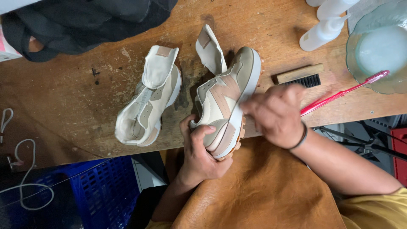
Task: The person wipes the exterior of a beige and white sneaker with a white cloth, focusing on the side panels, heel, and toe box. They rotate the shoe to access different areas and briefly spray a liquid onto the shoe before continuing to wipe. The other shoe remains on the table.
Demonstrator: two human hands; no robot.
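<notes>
I see my left hand [199, 150] gripping the beige sneaker's [227, 99] heel, my right hand [275, 113] closed on a pink toothbrush [345, 91] against its sole, second sneaker [148, 99] lying left

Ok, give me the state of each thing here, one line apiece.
Held sneaker: tilted on its side, tongue up.
Second sneaker: lying on the table, tongue pulled out.
Left hand: gripping the heel.
Right hand: pressed on the sole edge.
Toothbrush: lying flat.
Brush: lying untouched.

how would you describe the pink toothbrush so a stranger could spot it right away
Start at the green glass dish on the wooden bench's right end. The pink toothbrush leans on its rim, slanting toward the right hand. Unlike the wooden brush beside it, it is thin and translucent.
</notes>
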